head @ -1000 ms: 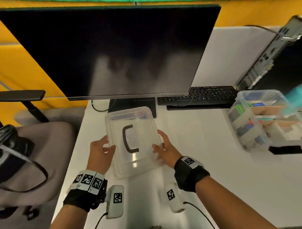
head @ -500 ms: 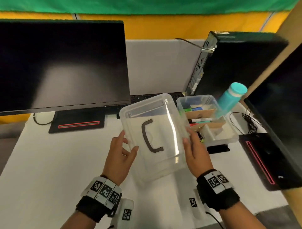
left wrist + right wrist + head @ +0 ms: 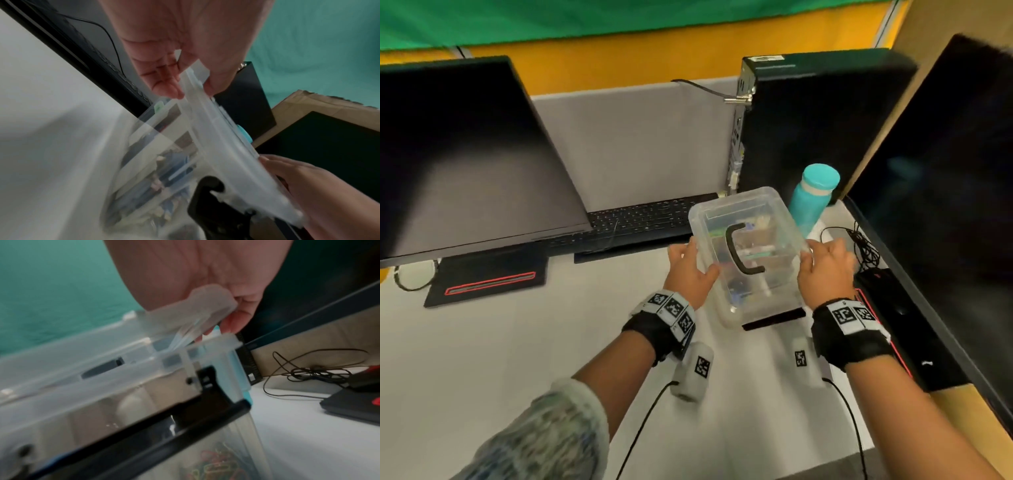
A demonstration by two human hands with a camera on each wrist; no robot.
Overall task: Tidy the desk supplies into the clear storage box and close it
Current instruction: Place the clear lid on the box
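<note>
My left hand [image 3: 690,274] and right hand [image 3: 825,270] each pinch a side edge of the clear lid [image 3: 748,246], thumb above and fingers under. A second ago this lid was over the bare desk [image 3: 500,359] on the left; now it is above the storage box [image 3: 123,402], so I judge only lowering and latching remain. From my head the lid looks almost seated. The right wrist view shows it tilted, a gap open over the rim. Beyond stands a teal bottle [image 3: 813,195].
</note>
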